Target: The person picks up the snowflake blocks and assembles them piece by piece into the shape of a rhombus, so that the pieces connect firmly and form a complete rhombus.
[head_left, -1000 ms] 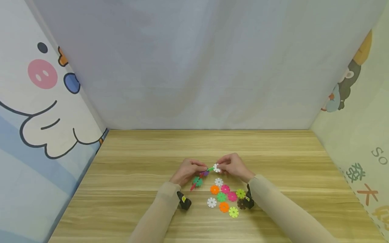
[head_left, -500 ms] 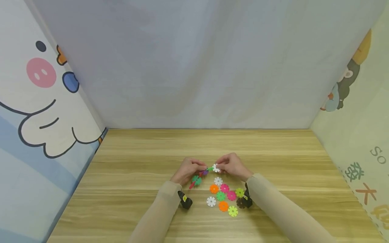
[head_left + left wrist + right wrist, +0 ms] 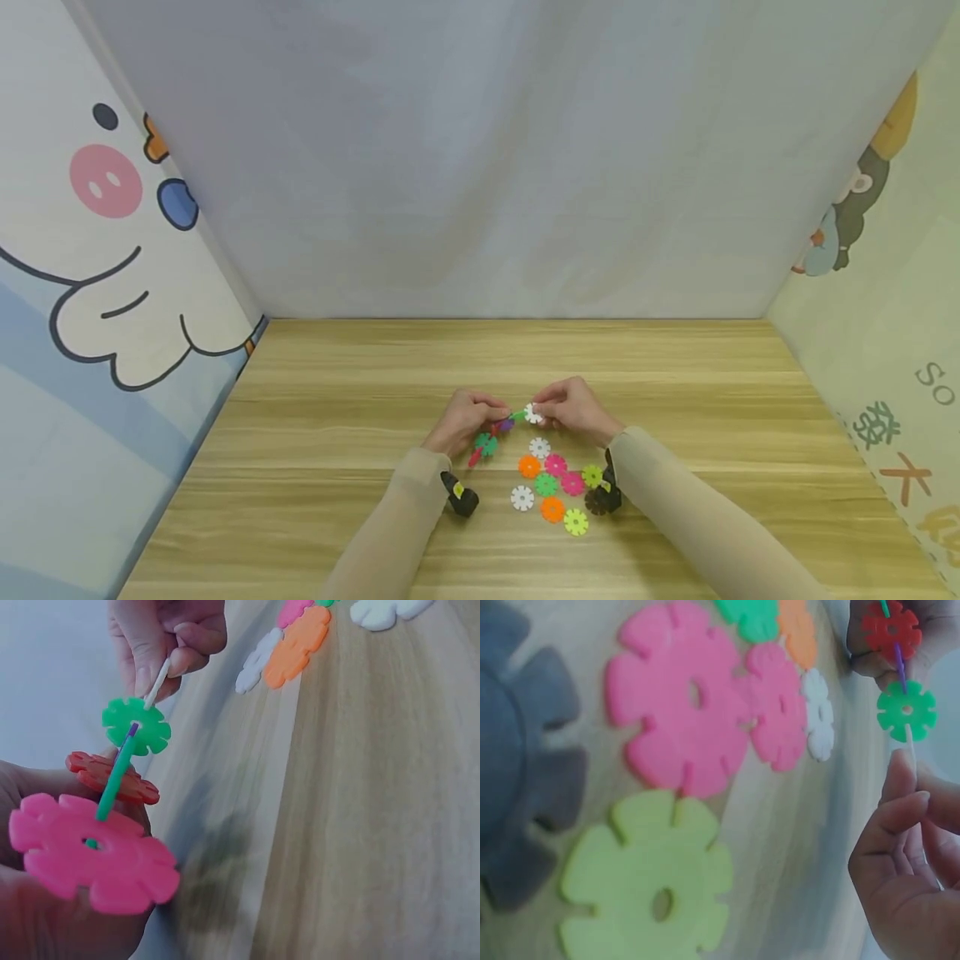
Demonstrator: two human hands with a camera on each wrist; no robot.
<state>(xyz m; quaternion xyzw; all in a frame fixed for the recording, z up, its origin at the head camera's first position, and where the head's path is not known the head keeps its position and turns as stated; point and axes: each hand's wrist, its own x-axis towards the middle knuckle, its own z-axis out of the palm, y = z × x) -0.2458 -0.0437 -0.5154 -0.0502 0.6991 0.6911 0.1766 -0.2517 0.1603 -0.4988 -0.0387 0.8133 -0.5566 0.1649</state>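
My left hand [image 3: 462, 421] holds a chain of slotted plastic snowflake discs, its fingertips near the purple disc [image 3: 507, 425]. Down from there hang a red disc [image 3: 904, 630], a darker green disc [image 3: 486, 445] and a pink disc [image 3: 52, 847] at the end. Between the two hands is a light green disc [image 3: 889, 712]. My right hand [image 3: 579, 412] pinches a white disc [image 3: 532, 414] between thumb and fingers. The white disc's edge meets the green disc's rim in the right wrist view; how deep it sits in the slot I cannot tell.
Several loose discs lie flat on the wooden table [image 3: 337, 500] below the hands, among them white [image 3: 522, 498], orange [image 3: 552, 509], pink [image 3: 572, 483] and yellow-green [image 3: 576, 522] ones. A dark brown disc [image 3: 595, 502] is partly under the right wrist camera. A pale curtain [image 3: 510, 208] hangs behind.
Both hands keep their grip and stay nearly in place, with the chain and white disc between them. The head view shifts slightly.
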